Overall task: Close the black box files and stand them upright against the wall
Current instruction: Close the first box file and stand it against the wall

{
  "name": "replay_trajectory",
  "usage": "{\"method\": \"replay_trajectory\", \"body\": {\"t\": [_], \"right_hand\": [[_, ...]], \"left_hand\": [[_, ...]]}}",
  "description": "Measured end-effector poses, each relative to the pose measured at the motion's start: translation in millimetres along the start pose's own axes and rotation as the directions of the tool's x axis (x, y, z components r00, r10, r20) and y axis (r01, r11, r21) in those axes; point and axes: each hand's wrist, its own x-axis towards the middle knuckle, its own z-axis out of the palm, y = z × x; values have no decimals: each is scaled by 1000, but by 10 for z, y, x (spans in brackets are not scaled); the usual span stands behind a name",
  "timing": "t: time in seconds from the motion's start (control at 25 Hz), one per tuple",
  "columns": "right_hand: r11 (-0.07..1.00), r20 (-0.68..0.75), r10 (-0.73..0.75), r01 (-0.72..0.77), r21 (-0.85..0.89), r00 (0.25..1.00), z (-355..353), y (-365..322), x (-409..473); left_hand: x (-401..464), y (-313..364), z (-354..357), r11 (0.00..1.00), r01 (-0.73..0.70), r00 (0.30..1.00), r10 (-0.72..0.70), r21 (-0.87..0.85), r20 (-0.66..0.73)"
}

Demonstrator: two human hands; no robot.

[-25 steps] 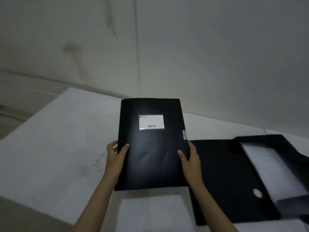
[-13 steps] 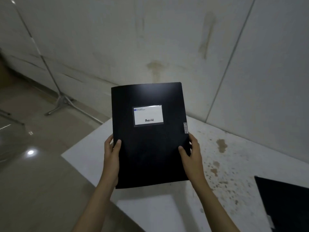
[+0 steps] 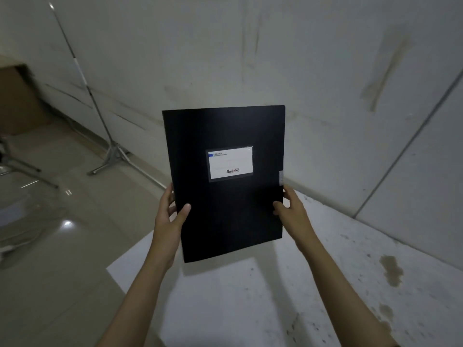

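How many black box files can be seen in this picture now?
1. The black box file is held upright above the white table, with the left hand and the right hand gripping its side edges. Others may lie outside the view.

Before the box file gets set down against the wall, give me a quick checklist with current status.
1. Black box file closed: ok.
2. Left hand and right hand both gripping its side edges: ok.
3. File upright, label readable: ok.
4. File resting on the white table: not ok, held above it.
5. Table strip along the wall free: ok where visible.
6. Clasp fastened: cannot tell.
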Motion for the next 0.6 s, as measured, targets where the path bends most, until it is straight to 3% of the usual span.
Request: {"method": "replay_trajectory", "body": {"t": [0.2,0.4,0.6], "right_hand": [[996,60,73,-70,-54,996,236,-40,728],[984,62,171,-167,-66,983,535,22,1272],[959,-6,259,-256,124,966,768,149,1724]], "left_hand": [[585,-185,23,999,34,997,-32,23,-70],[996,-280,100,999,33,999,-32,31,-42],[1296,-546,131,996,65,995,-69,56,77]]}}
